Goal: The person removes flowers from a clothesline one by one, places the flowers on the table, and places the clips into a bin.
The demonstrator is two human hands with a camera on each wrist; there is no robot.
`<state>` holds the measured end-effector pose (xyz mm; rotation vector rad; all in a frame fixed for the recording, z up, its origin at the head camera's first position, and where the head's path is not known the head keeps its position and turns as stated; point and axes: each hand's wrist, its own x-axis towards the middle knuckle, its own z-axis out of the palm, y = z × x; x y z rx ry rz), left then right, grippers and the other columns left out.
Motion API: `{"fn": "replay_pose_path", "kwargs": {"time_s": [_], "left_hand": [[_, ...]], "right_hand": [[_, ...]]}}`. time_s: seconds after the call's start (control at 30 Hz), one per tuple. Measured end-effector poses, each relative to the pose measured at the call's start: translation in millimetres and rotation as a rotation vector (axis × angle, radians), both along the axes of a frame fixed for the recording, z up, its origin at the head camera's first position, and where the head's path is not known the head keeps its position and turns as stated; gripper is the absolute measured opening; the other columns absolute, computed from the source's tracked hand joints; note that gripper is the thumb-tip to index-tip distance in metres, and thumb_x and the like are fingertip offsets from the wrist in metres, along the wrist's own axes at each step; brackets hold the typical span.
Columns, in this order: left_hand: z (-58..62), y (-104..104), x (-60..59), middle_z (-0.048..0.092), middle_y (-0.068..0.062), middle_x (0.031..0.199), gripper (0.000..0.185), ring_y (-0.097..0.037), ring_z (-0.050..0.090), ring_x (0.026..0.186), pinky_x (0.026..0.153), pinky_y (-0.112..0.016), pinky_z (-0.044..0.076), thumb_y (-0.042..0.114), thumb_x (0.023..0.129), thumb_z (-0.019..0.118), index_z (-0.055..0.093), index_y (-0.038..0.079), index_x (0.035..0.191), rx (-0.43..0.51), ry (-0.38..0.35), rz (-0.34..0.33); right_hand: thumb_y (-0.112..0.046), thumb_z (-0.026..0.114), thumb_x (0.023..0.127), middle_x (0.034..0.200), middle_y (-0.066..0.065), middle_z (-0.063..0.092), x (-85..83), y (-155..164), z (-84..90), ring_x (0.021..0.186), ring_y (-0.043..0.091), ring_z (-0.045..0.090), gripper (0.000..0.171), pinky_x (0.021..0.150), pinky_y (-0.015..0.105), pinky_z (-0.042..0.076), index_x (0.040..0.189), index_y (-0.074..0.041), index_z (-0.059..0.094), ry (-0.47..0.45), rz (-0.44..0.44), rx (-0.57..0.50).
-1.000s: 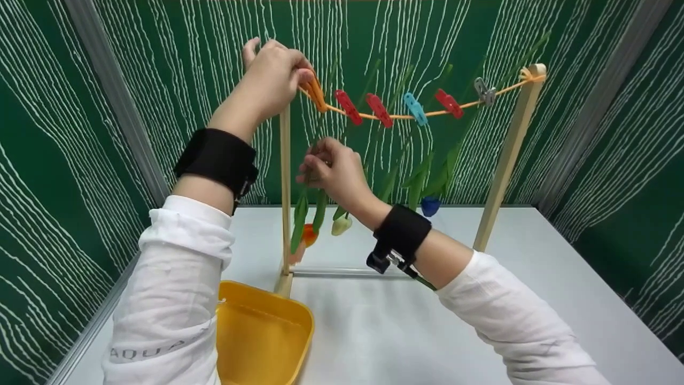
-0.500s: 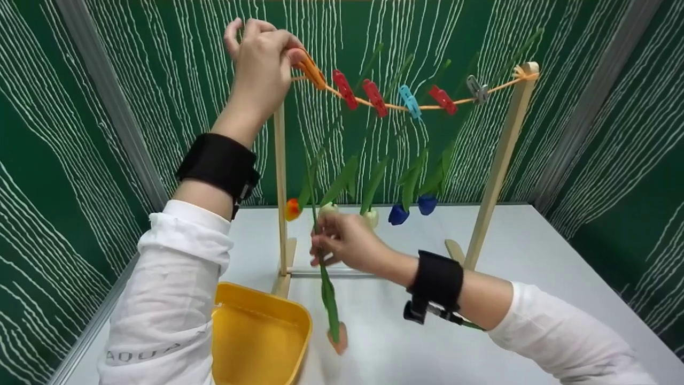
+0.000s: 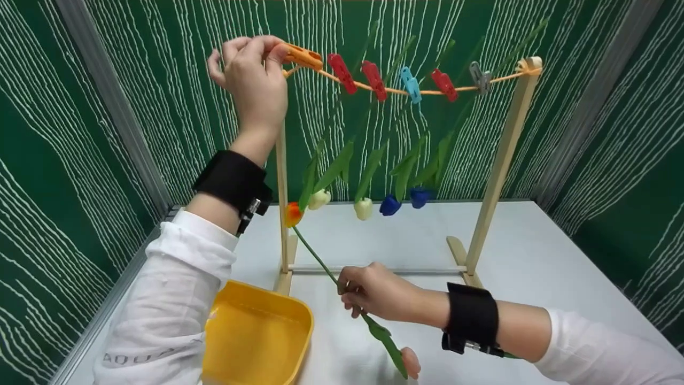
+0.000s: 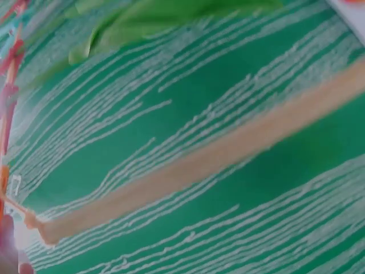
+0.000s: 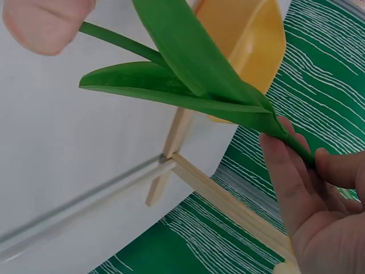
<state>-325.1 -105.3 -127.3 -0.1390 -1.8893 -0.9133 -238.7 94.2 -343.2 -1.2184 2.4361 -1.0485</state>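
My left hand [image 3: 251,80] pinches an orange clothespin [image 3: 303,55] at the left end of an orange cord [image 3: 393,90]. The clothespin's far end meets the cord; whether it bites on it I cannot tell. Lower down, my right hand [image 3: 374,291] grips the green stem of a pink artificial tulip [image 3: 410,362], its bloom pointing down and right. In the right wrist view thumb and fingers close on that stem below the leaves [image 5: 194,94]. Along the cord sit red clothespins [image 3: 342,74], a blue one [image 3: 411,84] and a grey one [image 3: 480,78].
Upside-down tulips hang beneath the cord: orange [image 3: 293,214], cream [image 3: 363,208] and blue [image 3: 390,205]. Wooden posts [image 3: 502,171] hold the cord, joined low by a pale rod [image 3: 374,269]. A yellow tray [image 3: 307,342] stands at front left on the white table [image 3: 545,256].
The right hand has drawn the pink tulip down and to the right, away from the cord. The left hand has shifted left with the orange clothespin, which now lies flatter.
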Motion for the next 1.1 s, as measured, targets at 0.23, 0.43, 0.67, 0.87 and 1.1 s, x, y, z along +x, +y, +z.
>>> {"fn": "replay_pose_path", "kwargs": {"time_s": [0.23,0.43,0.67,0.87,1.1], "left_hand": [[-3.5,0,3.1,0.064,0.003,0.101,0.030,-0.004,0.045,0.114,0.111,-0.026,-0.002,0.039,0.089,0.054,0.067,0.014,0.102,-0.020,-0.043,-0.015],[-5.2,1,6.5,0.063,-0.001,0.100,0.030,-0.010,0.050,0.108,0.111,-0.031,0.000,0.033,0.093,0.051,0.064,0.007,0.103,-0.142,0.033,-0.052],[-6.4,0,8.9,0.063,-0.001,0.099,0.027,-0.008,0.054,0.103,0.111,-0.030,0.000,0.031,0.095,0.049,0.061,0.009,0.103,-0.223,0.051,-0.020],[-9.2,-2,5.3,0.066,-0.002,0.097,0.028,-0.009,0.061,0.095,0.111,-0.032,0.002,0.031,0.096,0.047,0.060,0.006,0.101,-0.266,0.110,-0.015],[-9.1,-4,6.4,0.067,-0.003,0.098,0.030,-0.011,0.063,0.093,0.113,-0.033,0.000,0.032,0.095,0.047,0.060,0.006,0.103,-0.309,0.070,-0.020]], "right_hand": [[0.000,0.061,0.089,0.073,0.009,0.066,-2.3,7,-5.5,0.060,0.016,0.067,0.004,0.057,0.020,0.053,0.089,0.000,0.057,0.028,-0.006,-0.023],[0.000,0.060,0.090,0.073,0.011,0.066,-2.9,6,-5.8,0.061,0.017,0.067,0.004,0.057,0.022,0.054,0.089,0.001,0.057,0.031,-0.001,-0.030],[0.001,0.060,0.089,0.073,0.010,0.066,-3.7,4,-3.5,0.061,0.018,0.067,0.004,0.057,0.021,0.053,0.090,0.003,0.057,0.033,0.011,-0.032],[-0.002,0.059,0.091,0.074,0.007,0.066,-7.3,5,2.6,0.062,0.015,0.067,0.003,0.058,0.021,0.053,0.090,0.000,0.057,0.059,-0.005,-0.033],[-0.004,0.043,0.097,0.076,0.009,0.057,-18.3,-8,56.9,0.062,0.015,0.057,0.008,0.055,0.026,0.051,0.094,-0.004,0.050,0.164,-0.183,-0.280]]}}
